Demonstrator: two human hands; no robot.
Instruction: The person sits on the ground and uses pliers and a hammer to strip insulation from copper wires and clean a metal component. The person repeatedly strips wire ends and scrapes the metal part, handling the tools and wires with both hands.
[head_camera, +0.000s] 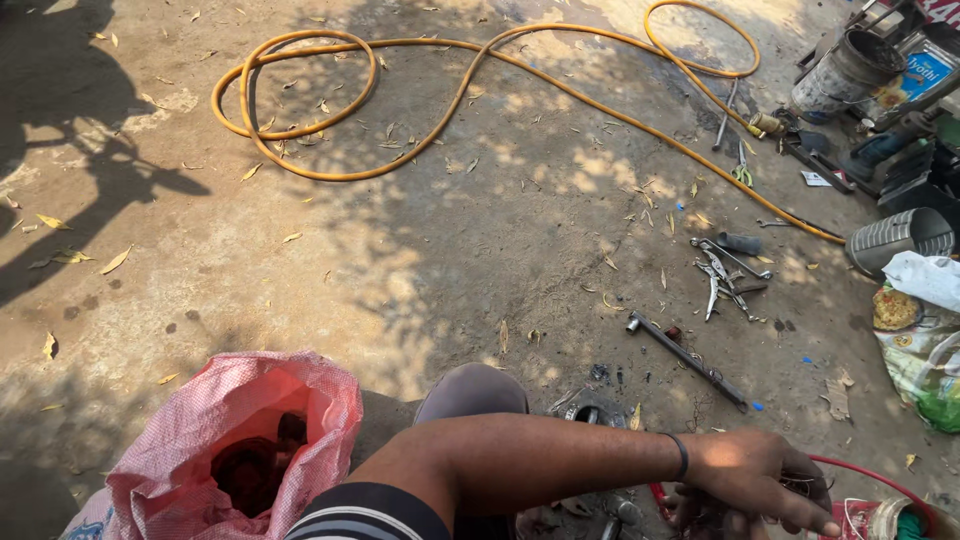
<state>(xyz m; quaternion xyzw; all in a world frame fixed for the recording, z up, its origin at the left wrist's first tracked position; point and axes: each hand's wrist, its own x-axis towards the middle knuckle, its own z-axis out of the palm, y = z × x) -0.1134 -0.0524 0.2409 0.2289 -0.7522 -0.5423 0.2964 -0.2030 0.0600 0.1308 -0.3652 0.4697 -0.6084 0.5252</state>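
Wire-like clutter (800, 487) beside the red-rimmed tub (905, 490) looks light, stiff and snaggy; our hand (752, 478) hovers spread over it, so we judge pinching a loose strand best.

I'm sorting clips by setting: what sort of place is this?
Probably an outdoor roadside repair spot. On bare ground lie a yellow hose, scattered wrenches and a socket wrench; one hand reaches among small parts.

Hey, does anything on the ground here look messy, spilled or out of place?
Tools lie loose on the bare dirt rather than in a box: a cluster of pliers and wrenches and a long socket wrench. The yellow hose sprawls in loops, and a ribbed grey container lies tipped on its side. No spill shows.
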